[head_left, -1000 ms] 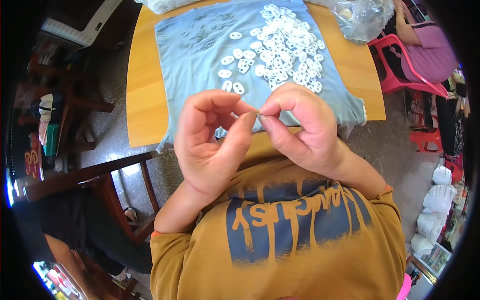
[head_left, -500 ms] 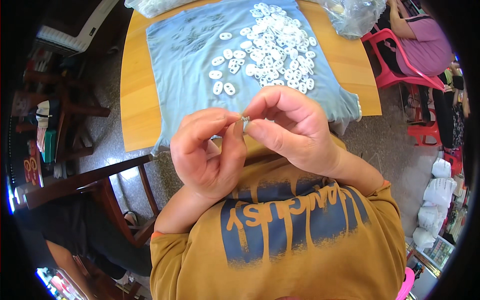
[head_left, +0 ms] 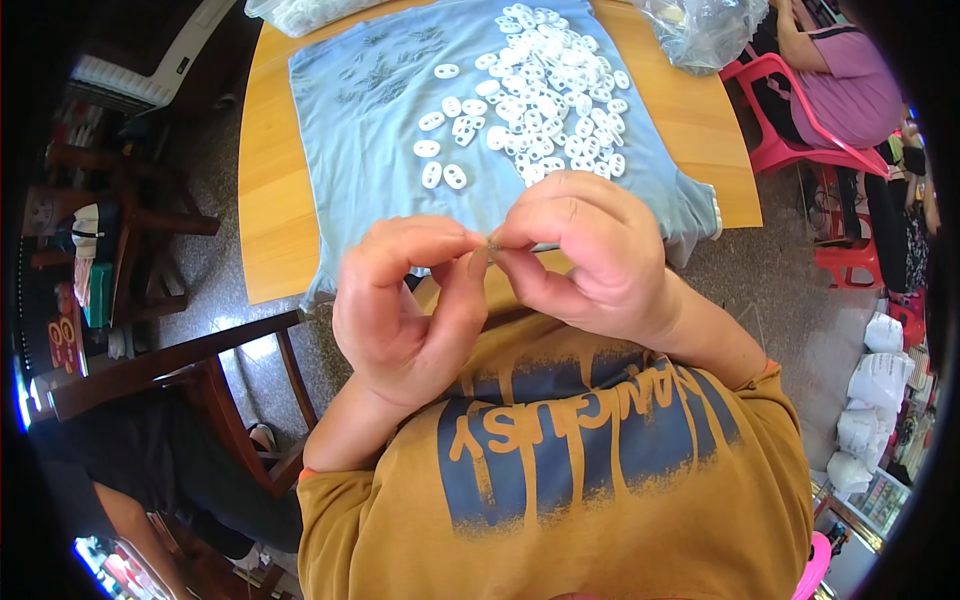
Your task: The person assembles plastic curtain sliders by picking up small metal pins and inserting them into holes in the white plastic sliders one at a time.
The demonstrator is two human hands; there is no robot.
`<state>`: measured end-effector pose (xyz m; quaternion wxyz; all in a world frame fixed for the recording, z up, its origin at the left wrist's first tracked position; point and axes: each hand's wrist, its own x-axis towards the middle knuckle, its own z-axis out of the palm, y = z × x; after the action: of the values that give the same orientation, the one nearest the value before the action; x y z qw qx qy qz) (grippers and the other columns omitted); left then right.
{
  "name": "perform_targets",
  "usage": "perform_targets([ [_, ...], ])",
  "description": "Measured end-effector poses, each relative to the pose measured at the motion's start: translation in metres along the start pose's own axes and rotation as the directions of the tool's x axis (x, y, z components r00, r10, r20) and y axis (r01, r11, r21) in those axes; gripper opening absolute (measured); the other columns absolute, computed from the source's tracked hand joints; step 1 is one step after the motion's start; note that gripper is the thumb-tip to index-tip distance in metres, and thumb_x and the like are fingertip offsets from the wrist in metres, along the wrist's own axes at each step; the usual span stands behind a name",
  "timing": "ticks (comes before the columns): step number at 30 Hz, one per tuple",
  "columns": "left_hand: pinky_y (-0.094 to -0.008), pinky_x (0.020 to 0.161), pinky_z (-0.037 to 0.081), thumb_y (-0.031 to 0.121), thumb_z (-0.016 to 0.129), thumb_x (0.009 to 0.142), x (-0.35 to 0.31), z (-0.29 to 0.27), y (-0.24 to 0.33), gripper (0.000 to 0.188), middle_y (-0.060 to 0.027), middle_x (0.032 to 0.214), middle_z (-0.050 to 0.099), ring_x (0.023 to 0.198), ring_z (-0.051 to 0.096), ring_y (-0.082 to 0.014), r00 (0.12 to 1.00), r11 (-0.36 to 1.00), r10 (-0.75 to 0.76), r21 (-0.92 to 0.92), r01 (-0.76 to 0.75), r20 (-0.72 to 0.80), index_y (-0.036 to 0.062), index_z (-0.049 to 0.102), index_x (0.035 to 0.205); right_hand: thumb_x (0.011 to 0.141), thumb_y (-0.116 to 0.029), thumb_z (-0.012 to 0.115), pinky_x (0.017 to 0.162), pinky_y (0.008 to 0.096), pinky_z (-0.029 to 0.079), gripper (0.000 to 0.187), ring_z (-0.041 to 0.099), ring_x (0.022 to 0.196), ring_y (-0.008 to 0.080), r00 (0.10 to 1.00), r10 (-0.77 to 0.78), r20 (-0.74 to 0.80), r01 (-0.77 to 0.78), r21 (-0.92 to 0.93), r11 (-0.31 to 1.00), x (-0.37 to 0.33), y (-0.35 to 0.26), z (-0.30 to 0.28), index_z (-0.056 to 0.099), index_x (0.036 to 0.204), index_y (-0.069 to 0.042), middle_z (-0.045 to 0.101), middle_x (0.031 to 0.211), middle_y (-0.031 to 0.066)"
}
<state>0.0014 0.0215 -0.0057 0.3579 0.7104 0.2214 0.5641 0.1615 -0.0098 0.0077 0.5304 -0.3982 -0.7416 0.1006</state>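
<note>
A tiny grey metal piece, which looks like a coiled spring (head_left: 491,246), sits between my fingertips in front of my chest. My left hand (head_left: 405,300) pinches one side of it with thumb and forefinger. From the other side, the thumb and forefinger of my right hand (head_left: 595,255) close on it, hiding most of the piece. Beyond my hands, a blue cloth (head_left: 370,190) covers much of the table. On it lies a heap of white oval two-holed plastic pieces (head_left: 560,90), with several loose ones left of the heap. Small dark grey pieces (head_left: 385,65) are scattered at the far left.
The wooden table (head_left: 270,210) shows around the cloth. At its far edge are a clear plastic container (head_left: 310,12) and a clear plastic bag (head_left: 705,35). A wooden chair (head_left: 215,365) stands at left. Another person in purple (head_left: 845,80) sits on a pink chair (head_left: 800,150).
My right forefinger and thumb have drawn closer together around the small spring, covering more of it. The white pieces and the dark pieces lie as before.
</note>
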Motion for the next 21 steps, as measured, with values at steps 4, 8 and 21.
perform_targets([
  [4,-0.0225,0.051,0.043,-0.016,0.061,0.069,0.002,-0.001,-0.002,0.028,-0.0095,0.078,0.059,0.059,0.053,-0.0137,0.994,0.990,0.093,0.105,-0.098,0.051,-0.0002,0.053,0.091,0.060,0.003,0.066,0.053,0.0315,0.046,0.021,0.055,0.061,0.0243,0.997,-0.080,0.006,0.080,-0.174,0.982,0.000,0.003,0.003,0.054,0.074,-0.005,0.055,0.069,0.0062],
  [8,-0.0247,0.050,0.042,-0.015,0.061,0.069,0.007,-0.004,-0.013,0.028,-0.0087,0.077,0.058,0.056,0.051,-0.0150,0.988,0.949,0.147,0.274,-0.157,0.056,-0.0006,0.054,0.091,0.059,0.001,0.065,0.052,0.0329,0.045,0.021,0.054,0.059,0.0244,0.993,-0.010,0.120,0.037,-0.222,0.974,-0.004,0.006,0.002,0.050,0.071,-0.007,0.052,0.067,0.0053],
  [21,-0.0364,0.068,0.047,0.014,0.056,0.079,0.084,-0.039,-0.124,0.018,-0.0161,0.085,0.059,0.073,0.057,-0.0314,0.956,0.770,-0.094,0.629,-0.107,0.278,0.0012,0.060,0.091,0.073,0.005,0.060,0.061,0.0234,0.046,0.010,0.054,0.066,0.0119,0.920,0.354,0.169,-0.387,0.247,0.888,-0.013,0.005,-0.007,0.054,0.076,-0.002,0.056,0.075,0.0037],
])
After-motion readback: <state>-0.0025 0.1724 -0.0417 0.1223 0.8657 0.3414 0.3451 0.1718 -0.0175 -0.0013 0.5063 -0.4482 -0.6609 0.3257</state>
